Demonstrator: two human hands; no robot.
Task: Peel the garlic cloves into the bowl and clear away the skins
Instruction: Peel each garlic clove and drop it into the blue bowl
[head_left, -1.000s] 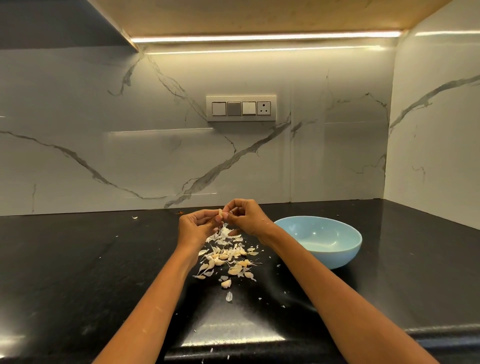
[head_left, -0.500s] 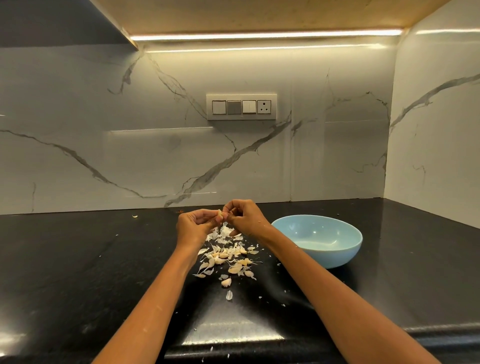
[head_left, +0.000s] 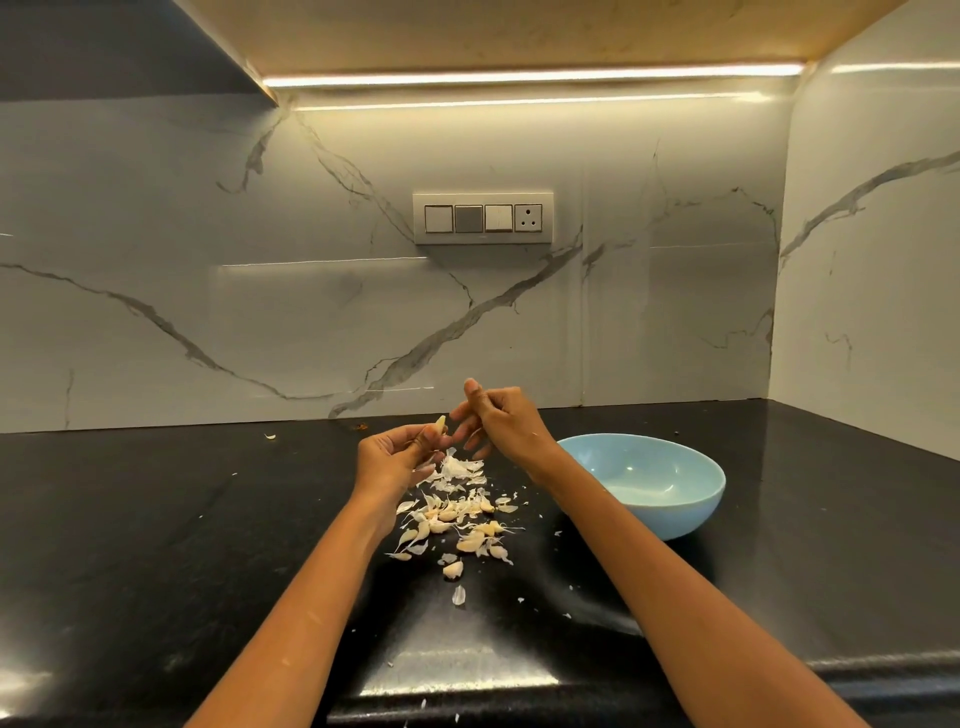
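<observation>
— Where's the clove?
— Garlic clove (head_left: 440, 423) pinched upright in my left hand (head_left: 396, 457); right hand (head_left: 501, 423) beside it, loosely spread, holding nothing.
— And the bowl?
— Blue bowl (head_left: 691, 512) sits right, nearer my right hand.

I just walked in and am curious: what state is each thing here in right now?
left hand: pinching a garlic clove
right hand: fingers loose, holding nothing
bowl: upright, looks empty
pile of cloves and skins: scattered on the countertop
</observation>
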